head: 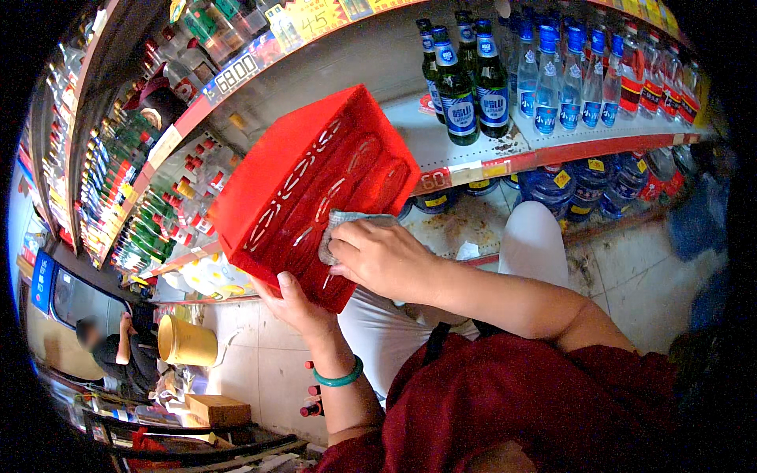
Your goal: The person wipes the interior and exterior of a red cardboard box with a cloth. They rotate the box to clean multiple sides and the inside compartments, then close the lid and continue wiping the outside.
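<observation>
A red box [290, 159] is held up tilted in front of me. Its glossy red inside has long rounded ridges that catch the light. Around its lower corner my left hand [295, 304] is closed, thumb on the near edge, with a green bangle [338, 372] on the wrist. My right hand [381, 254] grips a grey cloth [329, 241] and presses it against the ridged inside. Part of the cloth is hidden under the fingers.
Green beer bottles [460, 112] and clear blue-capped bottles [571, 88] stand on the shelf [449, 148] ahead. Large blue containers [550, 186] sit below. Bottle-filled shelves [171, 139] run left. A yellow bucket [187, 341], a cardboard box [217, 410] and a person [127, 355] are farther left.
</observation>
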